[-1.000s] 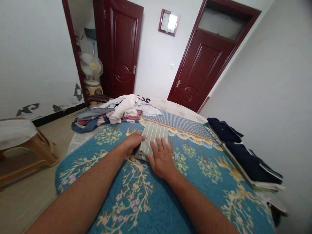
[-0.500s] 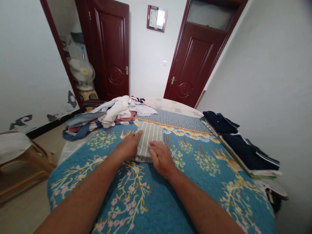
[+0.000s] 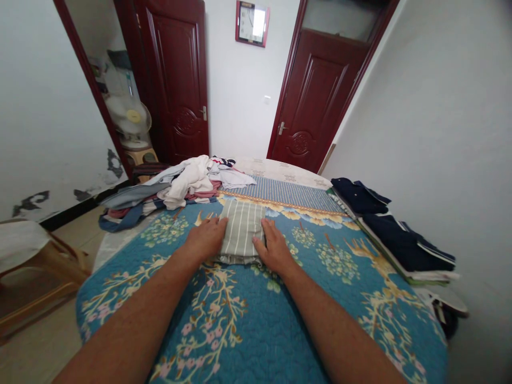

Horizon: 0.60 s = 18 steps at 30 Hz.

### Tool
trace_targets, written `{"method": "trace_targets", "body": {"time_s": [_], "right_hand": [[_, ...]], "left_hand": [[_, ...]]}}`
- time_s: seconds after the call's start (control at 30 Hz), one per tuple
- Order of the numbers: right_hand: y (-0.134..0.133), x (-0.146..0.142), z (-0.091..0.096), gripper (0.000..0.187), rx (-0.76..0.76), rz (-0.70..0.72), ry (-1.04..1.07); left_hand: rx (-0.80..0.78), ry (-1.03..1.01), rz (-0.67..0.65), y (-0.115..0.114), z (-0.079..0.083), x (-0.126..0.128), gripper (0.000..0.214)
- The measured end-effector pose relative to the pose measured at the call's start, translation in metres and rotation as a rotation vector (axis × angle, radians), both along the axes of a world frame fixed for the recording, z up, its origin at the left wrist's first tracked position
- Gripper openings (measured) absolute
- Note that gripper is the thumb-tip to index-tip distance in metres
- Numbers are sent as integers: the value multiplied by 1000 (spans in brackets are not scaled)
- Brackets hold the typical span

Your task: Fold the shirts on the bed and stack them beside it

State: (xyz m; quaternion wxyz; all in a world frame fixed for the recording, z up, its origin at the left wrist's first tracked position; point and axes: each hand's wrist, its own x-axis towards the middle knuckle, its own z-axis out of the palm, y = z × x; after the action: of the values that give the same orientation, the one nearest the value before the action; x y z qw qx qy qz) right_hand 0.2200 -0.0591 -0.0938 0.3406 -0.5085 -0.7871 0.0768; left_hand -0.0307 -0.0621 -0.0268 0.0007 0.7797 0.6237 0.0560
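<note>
A folded grey-green garment (image 3: 242, 229) with white stripes lies in front of me on a blue flowered quilted cover (image 3: 276, 330). My left hand (image 3: 208, 237) is closed on the garment's left edge, its fingertips along the side. On the opposite edge, my right hand (image 3: 276, 248) grips with the thumb on top of the cloth and the fingers at the side. The fold looks flat on top, with slightly loose layers at its near edge. Some fingertips are hard to make out against the cloth.
A loose heap of clothes (image 3: 188, 184) lies at the back left of the table. Folded dark navy shirts (image 3: 392, 240) are stacked along the right edge. A wooden stool (image 3: 44, 266) stands at left, a fan (image 3: 130, 114) behind it. Dark red doors (image 3: 176, 80) are beyond.
My right hand has shifted from the top of the striped garment to its right edge. The left hand stays at the left edge, slightly lower. The view has tilted down a little.
</note>
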Motion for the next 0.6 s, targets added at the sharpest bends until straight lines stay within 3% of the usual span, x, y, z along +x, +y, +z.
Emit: {"method": "trace_targets", "body": {"time_s": [0.1,0.17,0.27,0.37,0.47,0.6], "right_hand": [[0,1,2,71,52,43,13],[-2,-1,2,67,33,81,-31],[-4,-5,1,65,-15,95,-65],[-3,-6,0,67,-32,62,19],[-1,-3,3,66,-52,-21,159],[1,0,14,64,-172,-128,328]], "left_hand": [[267,-114,-6,8,2,5,50],[346,-191,-75,17,-5,10,53],[204,-223,-117,33,-28,15,61],[41,-222,0,45,-48,11,70],[54,-207,53,49,-54,4,71],[176,-169,26,46,-50,0,62]]}}
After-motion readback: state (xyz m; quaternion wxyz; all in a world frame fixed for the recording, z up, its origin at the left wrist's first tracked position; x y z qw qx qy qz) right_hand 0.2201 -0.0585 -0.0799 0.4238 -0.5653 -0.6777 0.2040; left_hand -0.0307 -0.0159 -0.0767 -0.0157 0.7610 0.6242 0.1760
